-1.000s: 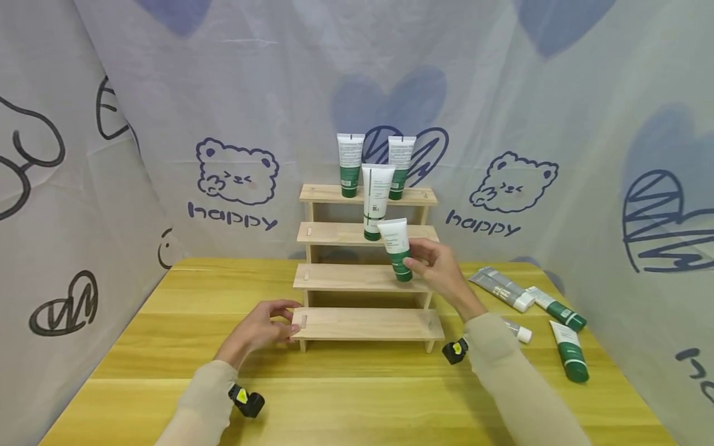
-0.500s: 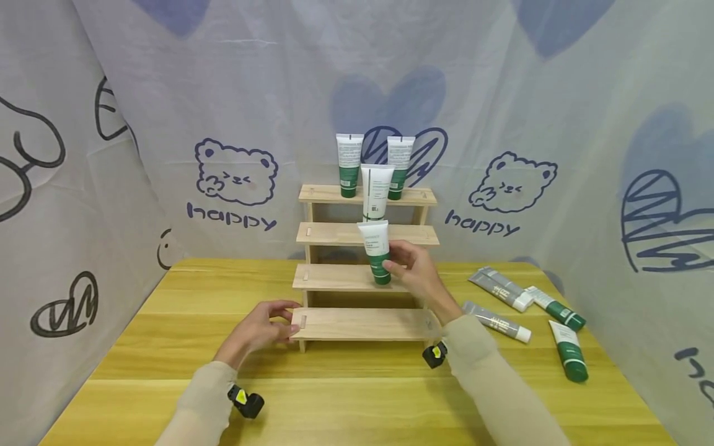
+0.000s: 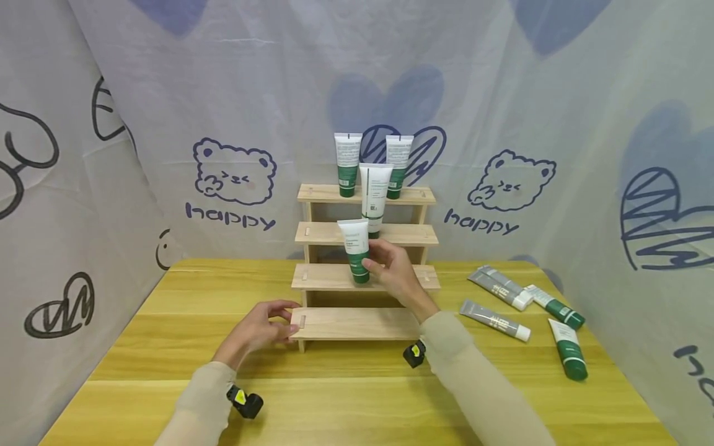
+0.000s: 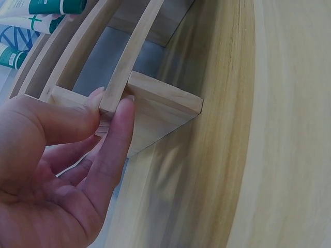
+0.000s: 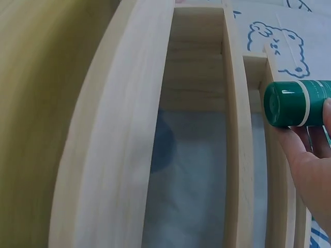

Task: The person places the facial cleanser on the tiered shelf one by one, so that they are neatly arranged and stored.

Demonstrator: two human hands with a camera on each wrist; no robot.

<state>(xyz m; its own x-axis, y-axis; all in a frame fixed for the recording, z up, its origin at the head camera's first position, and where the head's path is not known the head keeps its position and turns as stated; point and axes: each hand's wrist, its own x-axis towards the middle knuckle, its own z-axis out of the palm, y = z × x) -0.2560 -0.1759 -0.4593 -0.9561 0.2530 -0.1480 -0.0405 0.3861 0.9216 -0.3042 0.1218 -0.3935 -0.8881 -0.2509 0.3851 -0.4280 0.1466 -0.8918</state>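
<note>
My right hand holds a white-and-green squeeze tube by its green lower part, cap down, in front of the third step of a wooden tiered rack. In the right wrist view the tube's green cap shows beside the fingers, apart from the lower boards. My left hand pinches the left end of the lowest board; in the left wrist view thumb and fingers grip the board end. A taller white tube stands on the second step. Two white-and-green tubes stand on the top step.
On the wooden table, right of the rack, lie grey tubes with white caps and white-and-green tubes. A printed cloth hangs behind and at both sides.
My right hand has moved left along the rack with the tube, from the right part of the third step to near its middle. My left hand stays on the lowest board.
</note>
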